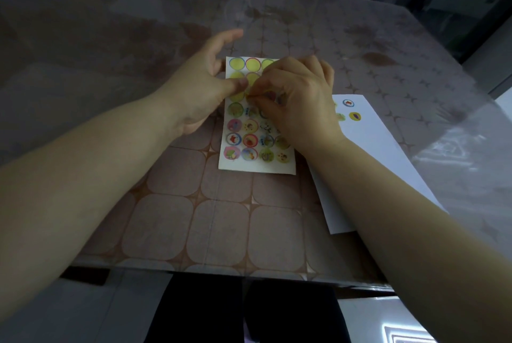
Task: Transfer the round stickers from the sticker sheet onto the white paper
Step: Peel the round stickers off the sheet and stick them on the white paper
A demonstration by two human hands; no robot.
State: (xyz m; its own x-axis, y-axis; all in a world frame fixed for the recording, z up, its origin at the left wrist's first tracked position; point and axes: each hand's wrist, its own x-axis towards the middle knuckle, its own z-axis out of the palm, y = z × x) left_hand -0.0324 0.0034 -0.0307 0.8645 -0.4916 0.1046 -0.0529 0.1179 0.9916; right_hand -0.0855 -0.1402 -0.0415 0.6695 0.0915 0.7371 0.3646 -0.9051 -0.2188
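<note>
Head view: left hand [199,85] pins the sticker sheet [257,165] to the tabletop [221,218], fingers [227,37] loose; right hand [299,98] pinches a mid-sheet sticker [250,95]. A hasty peel could tear or crease it.

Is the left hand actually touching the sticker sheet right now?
Touching. The head view shows the left hand with its thumb tip lying flat on the sticker sheet, no gap, while the right hand pinches a sticker.

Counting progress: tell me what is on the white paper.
On the white paper, two round stickers show fully, two greenish ones partly; the right hand and forearm cover the paper's left part.
</note>
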